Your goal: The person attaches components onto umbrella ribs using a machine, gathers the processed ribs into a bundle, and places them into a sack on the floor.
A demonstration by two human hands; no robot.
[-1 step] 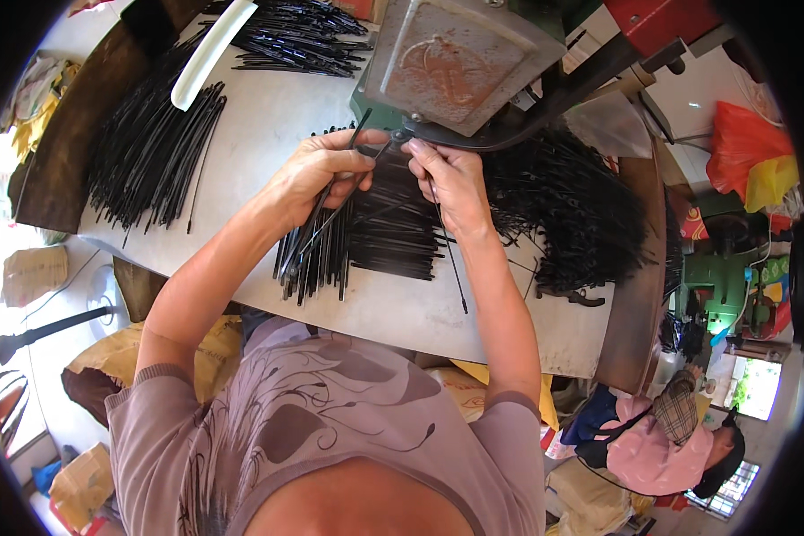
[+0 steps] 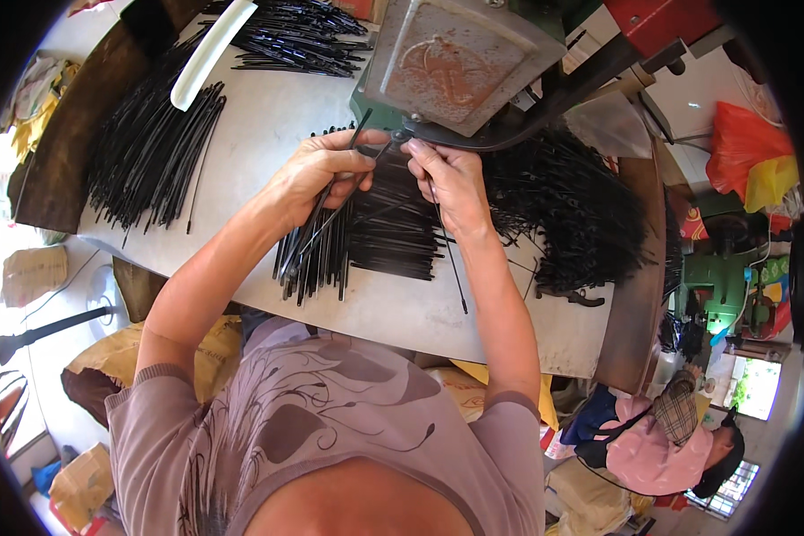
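My left hand (image 2: 329, 168) is closed around a few thin black rods (image 2: 318, 234), which slant down toward the table's near edge. In my right hand (image 2: 457, 186), thumb and fingers pinch one thin black rod (image 2: 452, 261) whose lower end hangs free. The fingertips of both hands almost meet just under the head of a green and grey machine (image 2: 460, 70). What lies exactly between them is too small to make out. Beneath my hands a row of black rods (image 2: 393, 237) rests on the pale tabletop (image 2: 456, 313).
Black rods lie in a big tangled heap (image 2: 590, 210) at right, a bundle (image 2: 156, 165) at left and another pile (image 2: 295, 37) behind. A white curved strip (image 2: 213, 55) sits among them. A dark curved bar (image 2: 545, 116) juts from the machine. Another person (image 2: 657, 447) sits at far right.
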